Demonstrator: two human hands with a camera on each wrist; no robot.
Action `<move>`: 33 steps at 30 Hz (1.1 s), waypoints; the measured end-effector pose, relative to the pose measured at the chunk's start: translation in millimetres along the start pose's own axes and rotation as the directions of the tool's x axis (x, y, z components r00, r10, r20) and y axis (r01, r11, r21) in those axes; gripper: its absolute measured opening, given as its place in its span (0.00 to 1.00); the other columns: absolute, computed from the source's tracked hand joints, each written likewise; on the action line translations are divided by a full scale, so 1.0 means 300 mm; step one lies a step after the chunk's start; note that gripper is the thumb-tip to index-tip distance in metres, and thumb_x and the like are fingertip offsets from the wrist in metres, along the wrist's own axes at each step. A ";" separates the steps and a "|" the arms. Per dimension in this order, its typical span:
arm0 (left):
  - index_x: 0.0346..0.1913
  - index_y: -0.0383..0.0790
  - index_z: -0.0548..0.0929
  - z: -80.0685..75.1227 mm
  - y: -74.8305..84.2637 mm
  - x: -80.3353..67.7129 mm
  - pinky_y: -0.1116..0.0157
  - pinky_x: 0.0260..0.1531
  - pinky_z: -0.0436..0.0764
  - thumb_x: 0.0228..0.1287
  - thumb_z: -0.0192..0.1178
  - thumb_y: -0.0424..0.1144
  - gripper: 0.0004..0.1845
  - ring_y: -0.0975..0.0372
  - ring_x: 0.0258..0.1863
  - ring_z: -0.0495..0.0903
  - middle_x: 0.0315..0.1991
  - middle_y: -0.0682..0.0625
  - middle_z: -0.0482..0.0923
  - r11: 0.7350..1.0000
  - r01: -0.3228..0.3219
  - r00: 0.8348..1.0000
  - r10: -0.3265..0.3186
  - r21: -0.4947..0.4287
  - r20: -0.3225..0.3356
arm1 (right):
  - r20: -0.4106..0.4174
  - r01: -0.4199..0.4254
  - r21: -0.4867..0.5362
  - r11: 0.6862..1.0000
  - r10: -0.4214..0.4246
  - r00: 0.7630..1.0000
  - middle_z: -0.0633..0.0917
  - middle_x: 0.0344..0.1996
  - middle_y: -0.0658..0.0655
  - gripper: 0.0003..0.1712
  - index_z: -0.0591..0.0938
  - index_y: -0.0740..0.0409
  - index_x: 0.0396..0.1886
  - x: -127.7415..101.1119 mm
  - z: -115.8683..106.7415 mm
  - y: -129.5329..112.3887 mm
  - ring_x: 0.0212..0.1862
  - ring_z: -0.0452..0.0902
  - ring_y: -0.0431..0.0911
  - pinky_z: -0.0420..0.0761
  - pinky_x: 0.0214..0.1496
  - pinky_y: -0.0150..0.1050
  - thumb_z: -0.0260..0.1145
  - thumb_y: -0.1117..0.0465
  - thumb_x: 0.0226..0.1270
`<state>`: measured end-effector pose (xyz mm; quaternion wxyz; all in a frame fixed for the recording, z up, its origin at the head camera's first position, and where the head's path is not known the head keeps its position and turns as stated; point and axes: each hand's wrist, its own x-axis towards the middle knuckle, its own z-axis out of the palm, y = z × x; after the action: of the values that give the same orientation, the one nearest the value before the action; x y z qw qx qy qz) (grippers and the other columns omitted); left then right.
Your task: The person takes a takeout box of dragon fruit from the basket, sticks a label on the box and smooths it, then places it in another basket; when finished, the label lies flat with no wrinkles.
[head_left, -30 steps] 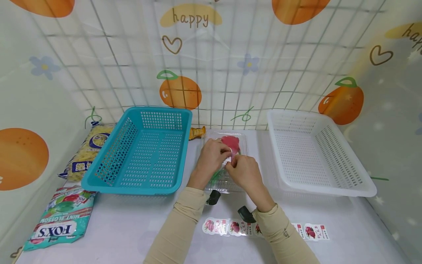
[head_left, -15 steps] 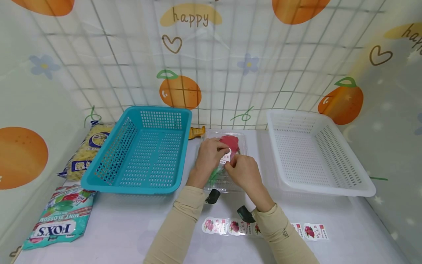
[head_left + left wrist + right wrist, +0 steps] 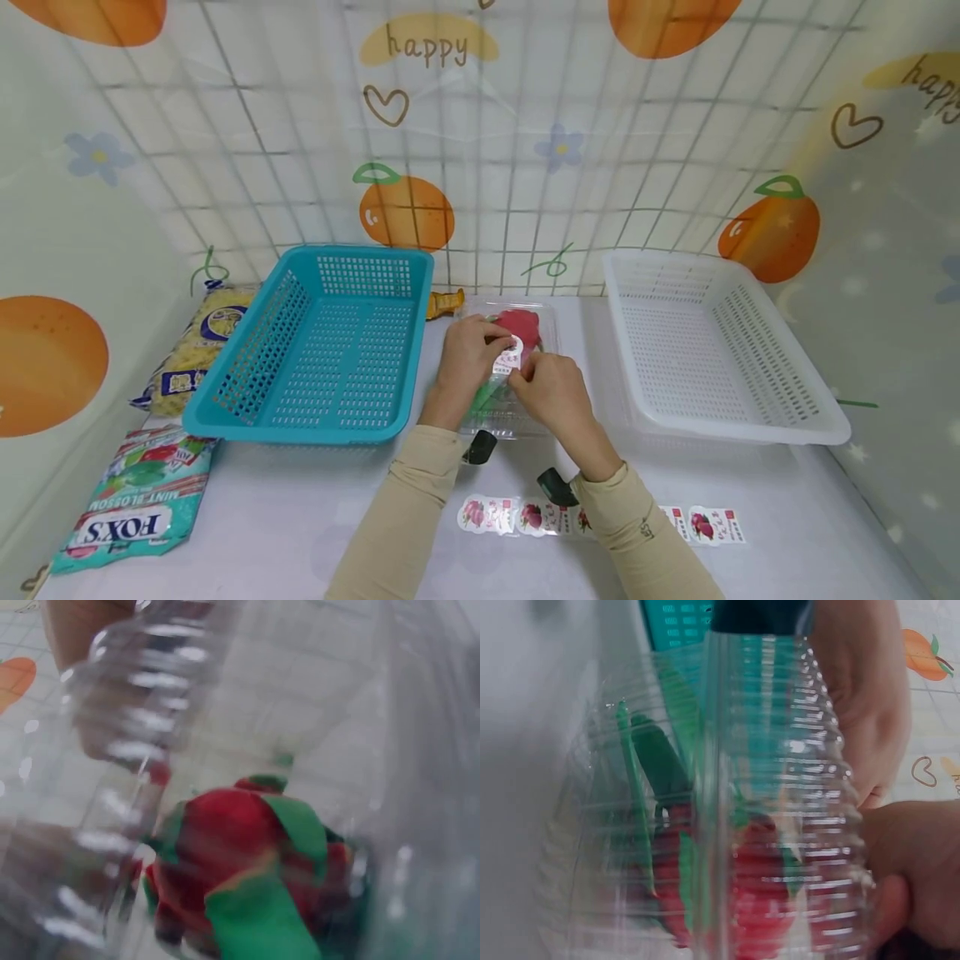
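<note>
A clear ridged plastic box point(image 3: 517, 427) sits on the table between two baskets. Inside it lies a red fruit point(image 3: 519, 323) with green leaf-like parts, seen blurred through the plastic in the left wrist view and the right wrist view. Over the lid, a white printed sticker point(image 3: 507, 358) is pinched at its upper end by my left hand point(image 3: 465, 357). My right hand point(image 3: 557, 390) pinches the sticker's lower right corner. Whether the sticker touches the lid cannot be told.
A teal basket point(image 3: 300, 432) stands left and a white basket point(image 3: 738, 433) right. A strip of fruit stickers point(image 3: 486, 514) lies in front, partly under the right forearm. Farther left are a FOX'S candy bag point(image 3: 138, 496) and a yellow bag point(image 3: 213, 325); an orange wrapper point(image 3: 446, 303) lies behind.
The sticker has come into fuller view as my left hand shifted slightly left and its printed face turned up. My right hand has barely moved. The head view has shifted a little.
</note>
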<state>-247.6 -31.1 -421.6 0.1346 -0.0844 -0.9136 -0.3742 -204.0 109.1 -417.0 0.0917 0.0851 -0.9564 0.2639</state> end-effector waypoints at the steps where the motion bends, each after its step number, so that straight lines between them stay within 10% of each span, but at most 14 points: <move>1: 0.43 0.40 0.93 -0.003 0.001 -0.002 0.65 0.35 0.81 0.62 0.73 0.41 0.10 0.56 0.38 0.81 0.35 0.46 0.87 1.000 0.005 1.000 -0.005 0.003 0.005 | 0.001 0.001 -0.001 1.000 -0.001 1.000 0.77 0.14 0.50 0.15 0.77 0.53 0.15 0.000 0.000 -0.001 0.22 0.72 0.47 0.68 0.26 0.37 0.66 0.60 0.60; 33: 0.40 0.38 0.93 -0.080 0.013 -0.056 0.61 0.42 0.84 0.60 0.74 0.38 0.08 0.57 0.41 0.78 0.38 0.46 0.84 0.995 -0.009 0.983 -0.009 0.095 0.185 | -0.032 0.005 -0.002 1.000 -0.005 0.999 0.75 0.13 0.51 0.17 0.75 0.54 0.15 0.003 0.003 0.004 0.22 0.70 0.46 0.65 0.24 0.36 0.67 0.60 0.62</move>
<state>-226.3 -46.3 -407.8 0.0529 -0.1122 -0.9390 -0.3207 -205.3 109.5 -418.2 0.1077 0.0829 -0.9549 0.2640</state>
